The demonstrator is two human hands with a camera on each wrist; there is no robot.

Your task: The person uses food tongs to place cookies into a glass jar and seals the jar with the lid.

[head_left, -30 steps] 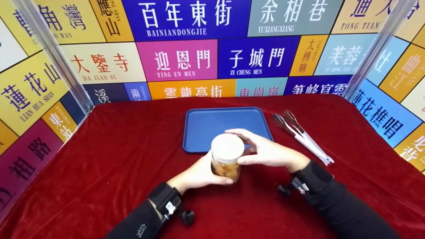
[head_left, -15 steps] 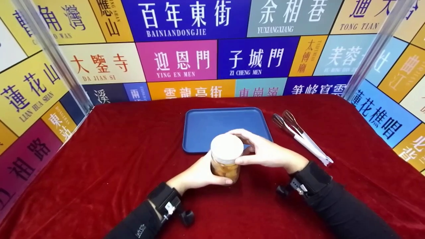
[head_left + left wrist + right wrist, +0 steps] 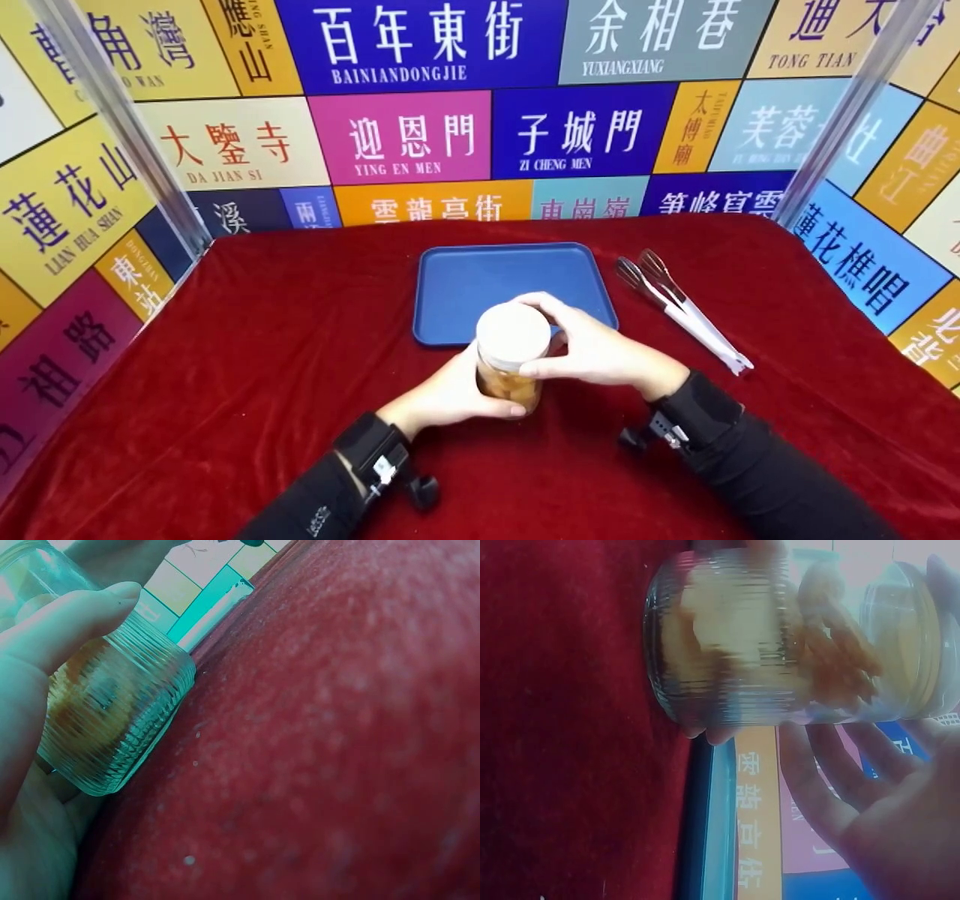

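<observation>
A clear ribbed jar [image 3: 511, 384] with a white lid [image 3: 514, 334] stands upright on the red cloth, in front of the blue tray. Brownish pieces of food [image 3: 832, 652], perhaps biscuits, show through its wall. My left hand [image 3: 448, 391] grips the lower body, its thumb [image 3: 82, 615] across the front and the other fingers behind. From the right, my right hand [image 3: 604, 351] holds the lid, thumb at its near edge and fingers round the far side. In the right wrist view, the fingers of that hand are partly hidden behind the jar.
Behind the jar lies a blue tray [image 3: 480, 281], flat on the red cloth [image 3: 300, 322]. Tongs [image 3: 694, 319] with white handles and brown slotted ends rest to its right. Printed panels [image 3: 412, 139] and metal posts [image 3: 847, 112] border the table at the back and sides.
My right hand has turned a little about the lid: its thumb has slid left along the near edge and the wrist has shifted slightly left. The left hand and jar body stay put.
</observation>
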